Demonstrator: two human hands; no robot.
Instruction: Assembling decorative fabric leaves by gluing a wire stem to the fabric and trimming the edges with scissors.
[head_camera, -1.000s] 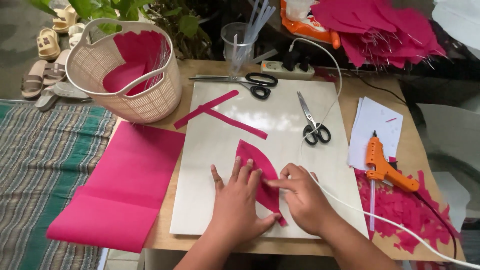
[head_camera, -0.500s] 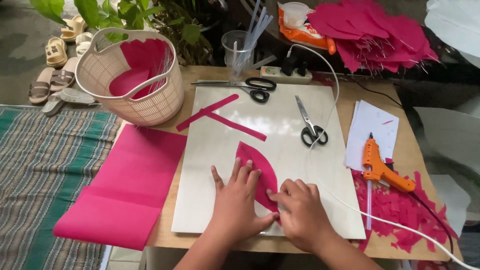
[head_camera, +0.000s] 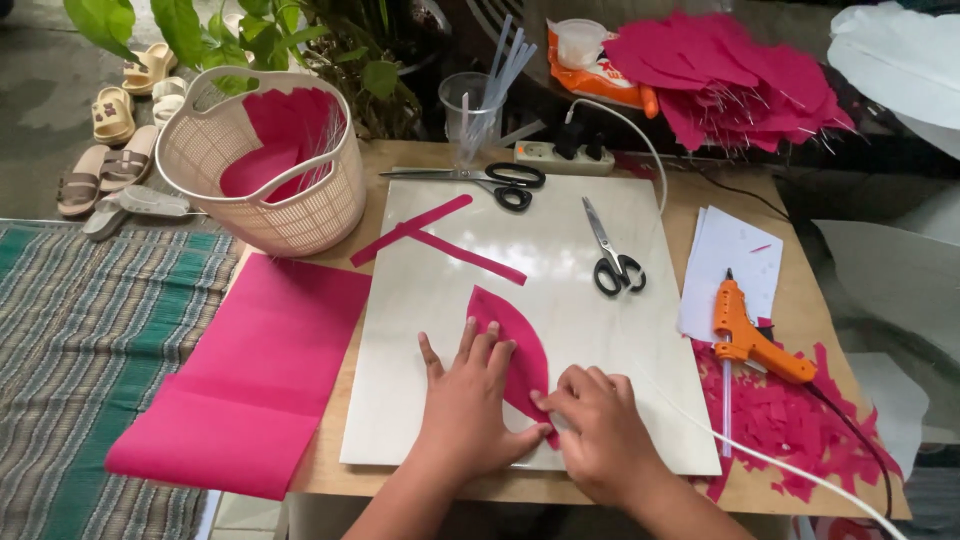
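Hands at lower centre of the frame work a pink leaf-shaped piece (head_camera: 510, 350) lying on a pale board (head_camera: 560, 260) that covers most of the wooden worktop (head_camera: 800, 250). Left hand (head_camera: 470, 405) lies flat, fingers (head_camera: 470, 340) spread wide, pressing the piece's left half against the board, apparently to stop it sliding. Right hand (head_camera: 600, 425) is curled, fingertips pinched at the piece's lower tip; whether they grip the edge or only press it cannot be told. 2 pink strips (head_camera: 440, 243) cross at upper left of the board. 2 pairs of scissors (head_camera: 610, 255) rest on its upper part, well apart from the hands. An orange glue gun (head_camera: 750, 335) lies at right, over pink scraps (head_camera: 790, 420) and beside white sheets (head_camera: 735, 260), within the right hand's reach. A cream basket (head_camera: 270, 170) with pink pieces stands at upper left, and a pink sheet (head_camera: 250, 375) overhangs the worktop's left edge.
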